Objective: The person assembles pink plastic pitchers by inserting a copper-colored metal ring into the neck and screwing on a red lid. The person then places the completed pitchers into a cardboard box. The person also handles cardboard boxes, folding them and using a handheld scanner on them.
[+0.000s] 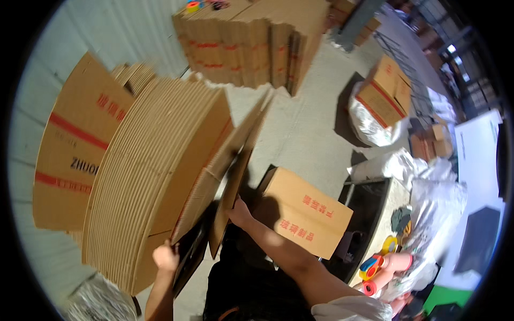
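**Both hands on one flattened carton**

The left hand (165, 257) grips the lower edge of a flat brown corrugated-cardboard carton (235, 160) being peeled off the leaning stack of flattened brown cartons (144, 176). The right hand (240, 213) clasps its near edge — higher and closer. The sheet's long axis runs up and away, toward the upper right.

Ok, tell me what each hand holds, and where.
Both hands, left hand and right hand, grip the lower edges of one flattened brown cardboard box.
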### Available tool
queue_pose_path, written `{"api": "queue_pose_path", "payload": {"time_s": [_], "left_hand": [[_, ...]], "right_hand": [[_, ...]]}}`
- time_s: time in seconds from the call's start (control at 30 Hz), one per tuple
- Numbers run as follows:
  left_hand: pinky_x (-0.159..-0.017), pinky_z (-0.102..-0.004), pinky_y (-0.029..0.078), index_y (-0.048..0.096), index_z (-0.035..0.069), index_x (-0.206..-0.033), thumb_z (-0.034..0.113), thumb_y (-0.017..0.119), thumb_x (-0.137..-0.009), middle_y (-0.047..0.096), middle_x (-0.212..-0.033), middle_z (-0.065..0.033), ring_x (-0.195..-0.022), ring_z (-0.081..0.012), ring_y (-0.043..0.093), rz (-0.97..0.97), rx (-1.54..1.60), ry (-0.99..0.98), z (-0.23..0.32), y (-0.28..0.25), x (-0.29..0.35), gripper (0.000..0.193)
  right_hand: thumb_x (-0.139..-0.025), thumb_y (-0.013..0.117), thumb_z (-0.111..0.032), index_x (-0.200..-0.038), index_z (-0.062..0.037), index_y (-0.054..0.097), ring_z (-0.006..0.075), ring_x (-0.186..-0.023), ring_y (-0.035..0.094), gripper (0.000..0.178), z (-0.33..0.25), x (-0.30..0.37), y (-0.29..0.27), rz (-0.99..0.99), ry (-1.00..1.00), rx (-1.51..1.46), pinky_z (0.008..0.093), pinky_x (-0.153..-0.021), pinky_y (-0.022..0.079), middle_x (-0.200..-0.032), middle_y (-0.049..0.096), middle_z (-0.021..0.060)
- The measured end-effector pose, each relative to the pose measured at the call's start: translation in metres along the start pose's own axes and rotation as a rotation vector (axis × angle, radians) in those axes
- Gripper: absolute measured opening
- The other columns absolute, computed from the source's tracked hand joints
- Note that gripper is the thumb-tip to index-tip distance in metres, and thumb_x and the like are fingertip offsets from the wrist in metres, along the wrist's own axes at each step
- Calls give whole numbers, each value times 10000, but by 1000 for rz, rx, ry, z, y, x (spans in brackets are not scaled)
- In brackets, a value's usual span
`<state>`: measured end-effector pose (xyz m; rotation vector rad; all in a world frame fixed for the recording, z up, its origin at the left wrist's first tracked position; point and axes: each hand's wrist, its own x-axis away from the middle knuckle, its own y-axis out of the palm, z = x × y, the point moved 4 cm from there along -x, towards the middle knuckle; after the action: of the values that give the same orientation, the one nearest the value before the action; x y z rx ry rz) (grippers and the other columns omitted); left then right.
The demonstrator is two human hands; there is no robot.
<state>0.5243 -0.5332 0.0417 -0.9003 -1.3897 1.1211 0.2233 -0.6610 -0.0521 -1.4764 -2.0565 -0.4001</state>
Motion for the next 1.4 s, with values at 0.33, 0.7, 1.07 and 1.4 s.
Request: {"api": "queue_pose_path", "payload": {"time_s": [0.33,0.7,1.07,1.4], "left_hand": [[-982,-456,473,262,-67,-1534,-21,605,-888,604,-1228,-285,-1138,-432,587,249,265,314,113,-351,-69,733],[-1215,-571,208,560,72,-1323,20,598,-735,493,-1381,-227,-1342,-409,422,547,171,1067,443,-267,0,592],[-671,-366,454,636,158,-762,299,737,-681,569,-783,1,-773,-223,574,71,-181,2080,453,-277,145,191],[-1171,-479,339,182,-132,-1512,591,646,-889,308,-1537,-360,-1423,-447,378,-335,-136,951,546,-236,21,1060]], "right_hand": [[-813,676,-165,-1377,55,325,207,-713,644,700,-202,312,-319,73,-139,170,336,-576,562,-918,632,125],[-837,728,-352,-1535,-45,302,420,-1432,334,874,-36,631,-436,1543,84,885,595,-1146,285,-1562,356,216],[-850,708,-45,-1295,35,574,249,-895,707,471,132,749,-297,1823,-33,34,343,-815,550,-982,722,173],[-696,765,-120,-1280,-30,492,413,-1176,475,651,120,544,-271,1649,152,450,497,-1003,406,-1257,491,253]]}}
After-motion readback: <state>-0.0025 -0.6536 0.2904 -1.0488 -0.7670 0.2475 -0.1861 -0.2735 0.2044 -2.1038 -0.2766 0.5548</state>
